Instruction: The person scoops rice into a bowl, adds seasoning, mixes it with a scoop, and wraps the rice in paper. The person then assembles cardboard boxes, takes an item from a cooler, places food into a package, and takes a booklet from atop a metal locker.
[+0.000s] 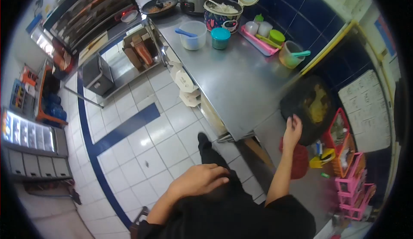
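Note:
My left hand (200, 180) rests in front of my dark clothing, its fingers loosely apart and nothing seen in it. My right hand (293, 129) is at the near edge of a black bin-like container (301, 95) with yellowish scraps in it. Its fingertips are drawn together, and whatever may be between them is too small to make out. A red round container (297, 163) stands just below my right wrist, partly hidden by the forearm.
A steel counter (236, 84) holds a clear tub (193, 36), a teal-lidded tub (220, 38), a rice pot (221, 17) and a pink tray (260, 41). Red and pink baskets (350, 189) stand at the right. White tiled floor (159, 153) lies left.

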Available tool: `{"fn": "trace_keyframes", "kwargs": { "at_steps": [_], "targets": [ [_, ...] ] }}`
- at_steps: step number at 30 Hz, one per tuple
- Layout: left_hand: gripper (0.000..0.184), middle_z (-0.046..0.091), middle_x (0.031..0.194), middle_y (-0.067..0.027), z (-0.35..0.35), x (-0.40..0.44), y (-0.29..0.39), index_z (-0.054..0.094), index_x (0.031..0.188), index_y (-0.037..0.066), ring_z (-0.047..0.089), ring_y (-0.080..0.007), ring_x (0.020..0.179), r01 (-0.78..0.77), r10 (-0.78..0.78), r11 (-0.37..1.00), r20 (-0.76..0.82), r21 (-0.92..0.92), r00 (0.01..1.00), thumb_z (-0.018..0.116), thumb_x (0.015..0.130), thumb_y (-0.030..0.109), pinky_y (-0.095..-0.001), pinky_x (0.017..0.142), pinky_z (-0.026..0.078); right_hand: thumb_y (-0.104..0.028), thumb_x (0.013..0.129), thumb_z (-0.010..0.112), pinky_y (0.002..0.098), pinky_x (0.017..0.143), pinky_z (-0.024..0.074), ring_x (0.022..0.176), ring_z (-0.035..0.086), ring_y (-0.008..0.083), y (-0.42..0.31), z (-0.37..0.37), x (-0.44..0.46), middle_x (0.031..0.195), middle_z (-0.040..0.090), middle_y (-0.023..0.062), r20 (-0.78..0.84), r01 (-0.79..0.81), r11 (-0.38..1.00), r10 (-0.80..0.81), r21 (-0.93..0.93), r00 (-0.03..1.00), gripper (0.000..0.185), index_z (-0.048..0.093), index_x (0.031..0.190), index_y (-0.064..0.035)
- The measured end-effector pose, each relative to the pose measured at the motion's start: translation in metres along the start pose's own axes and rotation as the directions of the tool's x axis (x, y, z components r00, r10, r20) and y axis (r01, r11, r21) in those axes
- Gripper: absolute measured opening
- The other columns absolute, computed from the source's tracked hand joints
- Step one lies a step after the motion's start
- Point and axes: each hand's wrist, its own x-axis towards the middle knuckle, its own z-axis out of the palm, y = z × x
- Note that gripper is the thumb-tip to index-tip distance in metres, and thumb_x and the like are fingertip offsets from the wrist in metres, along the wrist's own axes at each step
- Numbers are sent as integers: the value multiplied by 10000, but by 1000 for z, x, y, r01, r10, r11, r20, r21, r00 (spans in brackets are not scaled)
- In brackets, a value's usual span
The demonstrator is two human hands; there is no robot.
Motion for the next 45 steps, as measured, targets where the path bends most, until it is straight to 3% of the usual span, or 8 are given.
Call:
{"fn": "trace_keyframes", "kwargs": {
  "at_steps": [5,9,16,19,21,26,35,45],
  "targets": [
    [253,706,897,-129,-83,-1,-152,684,1146,14,665,-213,792,450,-541,820,-224,-354,810,599,990,193,-325,723,524,-234,966,678,319,859,510,941,672,167,-79,147,119,977,725,92,52,86,996,-88,31,995,250,686,1083,-13],
    [266,637,783,-64,-100,-57,-334,690,1053,0,565,-123,621,559,-899,424,-406,-713,164,605,984,242,-267,581,475,-276,937,710,324,836,504,931,679,189,-82,247,246,957,728,87,27,175,982,-174,-76,984,258,687,1053,-47],
    [263,652,756,-137,-21,-244,-411,648,1058,-12,605,-227,535,336,-910,-234,84,-912,-405,609,940,219,-353,438,467,-368,939,681,377,916,509,1062,682,324,-89,407,442,1163,702,196,218,335,886,-275,-321,936,449,647,1227,-24],
    [549,657,602,-159,42,-266,-411,671,637,26,644,-266,554,852,-933,-57,-276,-521,-231,538,951,456,-436,553,517,-364,934,688,380,920,509,1064,680,324,-74,523,414,1167,700,196,375,428,867,-319,-256,871,454,647,1226,-19],
    [565,669,628,-193,14,-216,-378,685,645,12,653,-312,573,693,-861,-199,-214,-693,-461,537,919,484,-461,605,529,-362,930,693,382,922,508,1066,679,324,-84,606,361,1169,699,197,474,490,843,-347,-220,809,458,646,1226,-16],
    [425,729,958,-232,-43,-112,-359,751,910,-6,701,-400,908,575,-786,-131,-269,-808,-557,587,849,381,-495,818,545,-356,921,706,388,927,508,1070,676,324,-128,720,230,1175,696,198,691,635,768,-415,-83,592,467,645,1225,-8],
    [370,721,1064,-184,-170,-9,-359,708,1105,63,684,-333,1009,566,-840,351,-518,-746,-161,591,947,377,-432,890,527,-346,904,729,398,937,508,1078,671,325,-144,747,176,1185,690,200,790,656,750,-352,-83,502,484,643,1224,6],
    [341,724,1038,-177,-267,14,-347,707,1067,31,691,-325,979,436,-775,560,-631,-705,-25,615,929,329,-421,841,532,-335,886,754,409,947,507,1086,665,325,-143,740,187,1197,683,203,756,633,762,-335,-134,563,504,641,1222,22]
  ]
}}
